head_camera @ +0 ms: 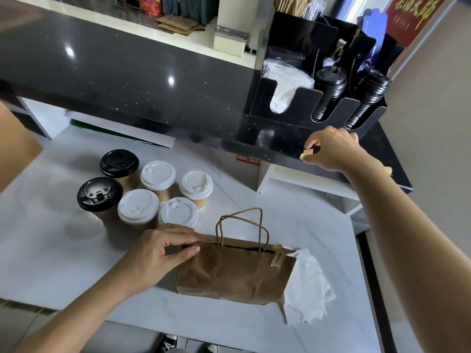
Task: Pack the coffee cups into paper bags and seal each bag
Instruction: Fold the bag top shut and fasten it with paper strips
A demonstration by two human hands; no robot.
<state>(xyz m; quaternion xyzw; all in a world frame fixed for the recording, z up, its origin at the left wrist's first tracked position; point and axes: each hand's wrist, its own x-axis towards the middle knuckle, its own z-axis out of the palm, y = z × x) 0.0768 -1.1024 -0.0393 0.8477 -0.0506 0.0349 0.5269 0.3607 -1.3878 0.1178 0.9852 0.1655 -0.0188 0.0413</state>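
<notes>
A brown paper bag point(234, 273) with twisted handles stands on the white counter point(51, 263). A strip of tan tape sits on its top edge near the right end. My left hand point(158, 253) pinches the bag's top edge shut at the left end. My right hand point(331, 149) is raised at the edge of the black shelf and pinches a small piece of tan tape point(306, 153). Several lidded paper cups point(158, 179) stand in a cluster behind the bag, two with black lids point(100, 193) and the others with white lids.
A crumpled white napkin point(309, 284) lies against the bag's right side. A black organizer point(318, 85) with stacks of black lids and white bags stands on the dark raised shelf point(127, 80). A brown cardboard piece point(15, 146) is at the left edge.
</notes>
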